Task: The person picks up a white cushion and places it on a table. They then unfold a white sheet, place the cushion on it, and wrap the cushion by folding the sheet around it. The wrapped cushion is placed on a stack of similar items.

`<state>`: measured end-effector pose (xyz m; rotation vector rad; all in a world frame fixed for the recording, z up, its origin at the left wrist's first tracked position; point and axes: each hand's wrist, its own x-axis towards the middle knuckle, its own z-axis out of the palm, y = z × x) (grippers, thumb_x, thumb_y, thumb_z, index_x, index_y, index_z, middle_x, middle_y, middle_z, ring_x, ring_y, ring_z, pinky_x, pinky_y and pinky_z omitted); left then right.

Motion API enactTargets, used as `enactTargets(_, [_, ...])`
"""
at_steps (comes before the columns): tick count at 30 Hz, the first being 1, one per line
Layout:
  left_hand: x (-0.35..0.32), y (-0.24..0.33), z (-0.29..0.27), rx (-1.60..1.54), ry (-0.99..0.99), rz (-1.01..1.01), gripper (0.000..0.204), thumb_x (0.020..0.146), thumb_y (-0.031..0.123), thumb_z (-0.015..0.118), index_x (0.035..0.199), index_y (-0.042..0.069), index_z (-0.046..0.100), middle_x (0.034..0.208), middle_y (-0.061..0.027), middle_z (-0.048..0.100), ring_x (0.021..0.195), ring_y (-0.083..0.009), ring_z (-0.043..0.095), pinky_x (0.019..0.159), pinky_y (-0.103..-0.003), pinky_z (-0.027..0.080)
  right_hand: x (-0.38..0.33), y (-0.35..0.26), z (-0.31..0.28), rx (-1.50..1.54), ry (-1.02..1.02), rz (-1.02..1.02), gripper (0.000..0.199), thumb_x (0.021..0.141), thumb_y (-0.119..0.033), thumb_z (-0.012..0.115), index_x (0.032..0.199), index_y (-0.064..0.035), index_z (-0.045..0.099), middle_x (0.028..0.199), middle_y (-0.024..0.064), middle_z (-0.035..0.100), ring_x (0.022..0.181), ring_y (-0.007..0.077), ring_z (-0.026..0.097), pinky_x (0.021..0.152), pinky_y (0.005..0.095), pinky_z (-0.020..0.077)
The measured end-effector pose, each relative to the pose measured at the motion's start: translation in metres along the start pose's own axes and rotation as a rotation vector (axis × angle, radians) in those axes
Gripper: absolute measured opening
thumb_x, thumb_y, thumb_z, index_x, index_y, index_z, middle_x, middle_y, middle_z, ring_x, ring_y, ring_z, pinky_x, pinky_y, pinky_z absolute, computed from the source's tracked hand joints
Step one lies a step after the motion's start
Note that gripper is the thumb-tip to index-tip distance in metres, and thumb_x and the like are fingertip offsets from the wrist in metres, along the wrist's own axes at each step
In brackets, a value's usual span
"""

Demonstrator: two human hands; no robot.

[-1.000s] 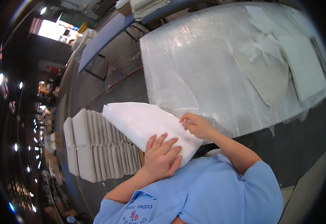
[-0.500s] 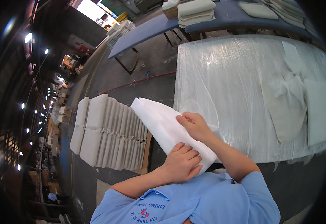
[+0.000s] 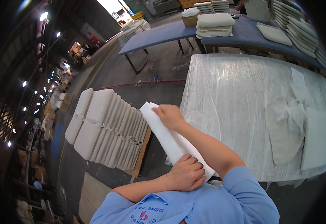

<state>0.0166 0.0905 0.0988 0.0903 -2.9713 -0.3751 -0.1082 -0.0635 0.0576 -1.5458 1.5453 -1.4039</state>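
Observation:
A folded sheet of white padding [image 3: 162,135] slants in front of my chest, its far end narrow and its near end against my shirt. My left hand [image 3: 187,173] is closed round its lower edge close to my body. Farther up, my right hand [image 3: 168,116] grips the sheet near its far end, fingers curled over the top edge. To the left, a tight row of off-white cushions [image 3: 105,128] stands on edge. Right of the padding, a plastic-wrapped surface [image 3: 226,108] bears a limp off-white cloth cover [image 3: 285,130] and a flat white pad [image 3: 315,140].
Brown cardboard [image 3: 143,153] lies under the cushion row. Beyond stand blue-topped tables [image 3: 159,35] with stacked cushions [image 3: 215,24] and a small box [image 3: 190,20]. Part of another person [image 3: 240,5] shows at the far edge. A red hose-like line [image 3: 163,81] crosses the floor.
My right hand has slid away from me toward the padding's far end. The padding has become narrower, its upper side folded over. My left hand keeps its hold near my body.

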Motion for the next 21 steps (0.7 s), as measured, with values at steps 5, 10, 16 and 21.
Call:
enactTargets(5, [-0.004,-0.003,0.001,-0.012,0.017,0.0,0.02,0.08,0.03,0.073,0.084,0.01,0.07,0.09,-0.0019,0.068,0.088,-0.0201,0.062,0.089,-0.037,0.046,0.004,0.036,-0.01,-0.179,-0.222,0.226,0.049,0.103,-0.044,0.053,0.087,-0.0006,0.071,0.098,0.0243,0.071,0.095,0.0407,0.068,0.085,0.0498,0.0504])
enactTargets(10, [-0.011,-0.001,0.007,-0.015,0.015,-0.047,0.021,0.079,0.03,0.074,0.086,0.011,0.07,0.091,-0.0013,0.067,0.089,-0.0195,0.062,0.089,-0.037,0.046,0.002,0.004,0.006,0.189,0.003,0.09,0.05,0.102,-0.043,0.057,0.08,0.0015,0.066,0.081,0.0243,0.067,0.076,0.0416,0.064,0.074,0.0505,0.0477])
enactTargets(16, [0.012,0.001,0.004,0.016,0.011,0.045,0.022,0.078,0.03,0.074,0.088,0.011,0.071,0.095,-0.001,0.068,0.092,-0.0194,0.062,0.093,-0.039,0.045,-0.024,0.051,-0.033,-0.096,0.06,0.209,0.052,0.101,-0.043,0.06,0.074,0.0015,0.063,0.077,0.0234,0.066,0.075,0.0403,0.064,0.072,0.0495,0.0475])
enactTargets(21, [0.005,0.001,0.003,0.01,0.017,-0.006,0.025,0.077,0.032,0.076,0.092,0.011,0.073,0.097,-0.002,0.069,0.094,-0.0207,0.063,0.095,-0.041,0.045,-0.089,0.032,-0.03,0.131,0.107,-0.001,0.044,0.099,-0.035,0.068,0.076,0.0016,0.063,0.071,0.0206,0.064,0.064,0.0247,0.057,0.066,0.046,0.0448])
